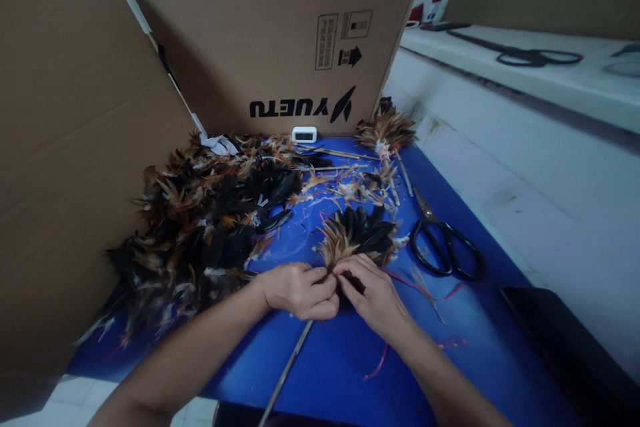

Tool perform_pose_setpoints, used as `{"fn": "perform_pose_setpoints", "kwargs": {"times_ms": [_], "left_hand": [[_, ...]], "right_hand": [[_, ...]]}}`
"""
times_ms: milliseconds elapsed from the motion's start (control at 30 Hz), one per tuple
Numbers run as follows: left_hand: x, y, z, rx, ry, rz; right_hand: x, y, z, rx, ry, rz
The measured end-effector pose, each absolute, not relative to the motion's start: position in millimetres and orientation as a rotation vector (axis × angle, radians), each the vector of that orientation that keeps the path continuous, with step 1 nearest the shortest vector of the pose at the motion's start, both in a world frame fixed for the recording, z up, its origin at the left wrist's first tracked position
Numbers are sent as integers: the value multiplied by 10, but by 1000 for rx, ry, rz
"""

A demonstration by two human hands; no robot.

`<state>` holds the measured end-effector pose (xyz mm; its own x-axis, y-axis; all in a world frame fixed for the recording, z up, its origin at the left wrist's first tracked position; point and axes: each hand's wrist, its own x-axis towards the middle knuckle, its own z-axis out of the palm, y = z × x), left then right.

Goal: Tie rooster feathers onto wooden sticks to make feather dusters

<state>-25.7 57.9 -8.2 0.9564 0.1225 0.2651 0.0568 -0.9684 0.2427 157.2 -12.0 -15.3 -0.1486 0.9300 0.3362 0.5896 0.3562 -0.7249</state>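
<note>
Blue plastic covers the worktop, and the scissors lying on it with their handles towards the person serve as the marker for everything else. Just left of the scissors sits the feather bundle, black and tan plumes fanning away from the person. Its base is pinched between both hands. The left hand has its grip closed around the base, where a thin stick comes out and runs back towards the person. The right hand meets it from the scissors' side, fingertips pressed shut on the same spot. This double pinch seems meant to hold the quills tight against the stick so they cannot splay.

Further left of the scissors, beyond the bundle, lies a loose feather pile, likely kept on that side within the left hand's easy reach. A red thread trails across the blue surface just in front of the scissors. Behind them stands a cardboard box, opened like a screen, with a small white clock at its foot.
</note>
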Motion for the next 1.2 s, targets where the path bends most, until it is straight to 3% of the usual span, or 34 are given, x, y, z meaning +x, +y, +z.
{"fn": "perform_pose_setpoints", "kwargs": {"times_ms": [400, 533, 800, 1200], "left_hand": [[-274, 578, -181, 2652, 169, 469], [-281, 585, -209, 2919, 23, 535], [-243, 606, -215, 3306, -265, 1125], [-239, 542, -256, 2401, 626, 1092]], "right_hand": [[1600, -117, -215, -1235, -1881, 629], [1573, -136, -169, -1265, -1904, 629], [1548, -151, -170, -1309, -1903, 633], [1579, -192, -198, -1472, -1990, 374]]}}
